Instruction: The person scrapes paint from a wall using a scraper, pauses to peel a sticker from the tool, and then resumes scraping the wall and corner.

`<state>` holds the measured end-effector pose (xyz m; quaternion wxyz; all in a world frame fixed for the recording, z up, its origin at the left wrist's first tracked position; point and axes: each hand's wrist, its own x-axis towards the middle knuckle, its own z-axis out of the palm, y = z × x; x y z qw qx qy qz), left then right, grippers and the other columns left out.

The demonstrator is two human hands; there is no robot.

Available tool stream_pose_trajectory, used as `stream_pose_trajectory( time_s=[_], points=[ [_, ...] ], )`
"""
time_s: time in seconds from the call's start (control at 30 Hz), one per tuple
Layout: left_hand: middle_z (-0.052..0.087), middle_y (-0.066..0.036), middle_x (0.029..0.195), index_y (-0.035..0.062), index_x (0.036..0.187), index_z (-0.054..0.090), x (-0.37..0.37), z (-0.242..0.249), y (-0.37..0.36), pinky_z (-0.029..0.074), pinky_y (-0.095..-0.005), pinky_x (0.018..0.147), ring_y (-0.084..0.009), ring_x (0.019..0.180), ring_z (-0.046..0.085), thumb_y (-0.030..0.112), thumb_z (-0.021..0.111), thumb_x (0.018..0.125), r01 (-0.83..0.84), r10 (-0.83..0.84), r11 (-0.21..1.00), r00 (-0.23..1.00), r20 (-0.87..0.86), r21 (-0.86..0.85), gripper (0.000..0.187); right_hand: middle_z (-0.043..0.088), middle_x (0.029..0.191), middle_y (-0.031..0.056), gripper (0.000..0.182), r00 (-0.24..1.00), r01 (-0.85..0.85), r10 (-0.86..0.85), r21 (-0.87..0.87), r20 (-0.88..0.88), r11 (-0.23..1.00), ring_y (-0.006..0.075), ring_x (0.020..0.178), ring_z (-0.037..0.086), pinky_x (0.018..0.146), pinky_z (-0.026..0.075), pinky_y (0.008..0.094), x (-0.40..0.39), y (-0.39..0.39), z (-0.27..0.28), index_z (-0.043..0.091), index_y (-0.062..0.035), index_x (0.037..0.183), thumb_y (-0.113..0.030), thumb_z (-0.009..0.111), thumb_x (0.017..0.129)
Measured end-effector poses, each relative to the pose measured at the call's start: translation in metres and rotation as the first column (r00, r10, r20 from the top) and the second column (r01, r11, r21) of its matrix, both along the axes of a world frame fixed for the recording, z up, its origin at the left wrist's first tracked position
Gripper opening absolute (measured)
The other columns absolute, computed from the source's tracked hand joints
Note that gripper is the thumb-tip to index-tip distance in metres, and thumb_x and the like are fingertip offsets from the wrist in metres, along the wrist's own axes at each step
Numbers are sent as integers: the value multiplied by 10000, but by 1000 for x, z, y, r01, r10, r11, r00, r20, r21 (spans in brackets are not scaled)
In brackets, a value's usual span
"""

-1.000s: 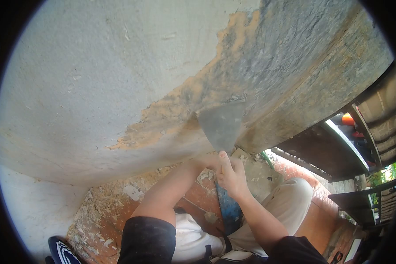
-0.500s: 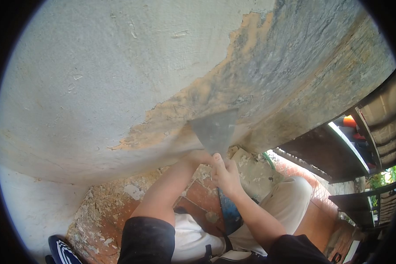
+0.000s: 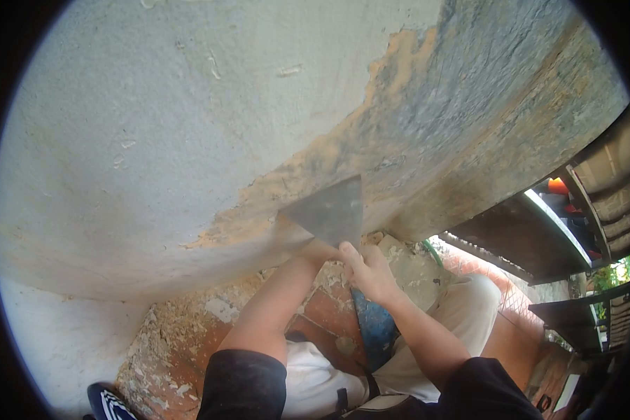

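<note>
A wide metal scraper [image 3: 332,210] has its broad blade edge against the wall [image 3: 189,126], at the lower part of the peeled band. My right hand [image 3: 373,273] is closed round its handle, with the thumb pointing up at the base of the blade. Close beside it, my left hand [image 3: 322,250] meets the handle area; its fingers are hidden behind the blade and the right hand. Pale paint covers the upper left of the wall. Along its ragged edge runs an orange-tan layer [image 3: 287,175], with bare grey surface [image 3: 455,98] to the right.
Flakes and dusty debris [image 3: 168,343] litter the tiled floor [image 3: 329,315] along the wall's foot. A worn blue object [image 3: 375,329] lies between my legs. Dark wooden furniture [image 3: 518,238] stands at the right. A dark shoe with white stripes [image 3: 108,402] is at lower left.
The scraper blade has shifted left and tilted, its right corner now higher than its left. Both hands stay close together at the handle. The whole view has shifted slightly.
</note>
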<state>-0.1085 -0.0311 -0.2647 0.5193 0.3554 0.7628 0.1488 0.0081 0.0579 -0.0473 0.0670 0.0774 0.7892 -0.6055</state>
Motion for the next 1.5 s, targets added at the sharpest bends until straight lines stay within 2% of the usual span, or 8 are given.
stream_pose_trajectory(
  time_s=[0.43, 0.83, 0.93, 1.03, 1.13, 1.3, 1.37, 1.5],
  points=[
    [668, -122, 1117, 83, 1106, 685, -1, -4, 15, 466, -402, 865, -264, 1022, 611, 484, 648, 792, 59, -61, 997, 997, 39, 44, 510, 600, 558, 153, 683, 975, -223, 204, 386, 91, 895, 201, 530, 591, 546, 460, 374, -26, 11, 76, 695, 61, 763, -584, 516, 899],
    [668, -119, 1126, 91, 1110, 687, -10, -5, 9, 465, -404, 872, -265, 1029, 611, 489, 652, 786, 99, -99, 995, 995, -2, 11, 515, 577, 571, 161, 701, 997, -75, 71, 262, 28, 962, 249, 560, 579, 603, 465, 384, -7, 37, 16, 676, 62, 765, -612, 522, 880],
    [668, -118, 1128, 93, 1112, 687, -9, -8, 9, 464, -405, 873, -265, 1031, 611, 491, 654, 785, 77, -76, 996, 997, -28, 47, 516, 553, 619, 55, 564, 989, -121, 88, 299, 121, 947, 118, 631, 518, 604, 430, 310, -6, 40, 28, 614, 29, 712, -476, 513, 941],
    [669, -117, 1130, 95, 1113, 688, -10, -6, 18, 464, -406, 875, -266, 1033, 611, 492, 655, 783, 63, -62, 997, 998, -22, 50, 517, 602, 633, 148, 666, 967, -214, 179, 193, 183, 957, 199, 659, 601, 662, 472, 364, -26, 21, 76, 676, 61, 807, -578, 511, 901],
    [669, -116, 1132, 97, 1114, 688, -8, -7, 14, 464, -406, 877, -266, 1035, 611, 493, 656, 782, 55, -49, 997, 993, -104, 55, 519, 593, 616, 145, 704, 988, -136, 118, 196, 101, 971, 176, 633, 583, 636, 468, 368, -7, 32, 25, 654, 76, 769, -600, 505, 899],
    [669, -115, 1136, 100, 1116, 689, -4, -14, 19, 463, -407, 880, -267, 1038, 611, 496, 658, 780, 66, -53, 992, 992, -117, 109, 521, 597, 628, 148, 717, 977, -185, 161, 173, 142, 968, 180, 640, 580, 643, 470, 364, -10, 9, 91, 640, 104, 826, -597, 505, 901],
    [669, -114, 1137, 101, 1117, 690, -8, -8, 25, 463, -408, 881, -267, 1039, 611, 496, 659, 779, 73, -60, 993, 988, -142, 89, 521, 534, 586, 63, 661, 990, -140, 131, 180, 58, 974, 126, 612, 504, 580, 424, 326, -9, 10, 70, 606, 37, 653, -555, 490, 924],
    [669, -113, 1140, 104, 1119, 690, -7, -16, 12, 463, -408, 883, -267, 1041, 611, 498, 660, 777, 74, -51, 989, 984, -168, 132, 523, 515, 531, 62, 657, 999, -40, 42, 185, -9, 982, 135, 558, 519, 552, 423, 319, 2, 24, 40, 608, 17, 618, -554, 498, 924]
  ],
)
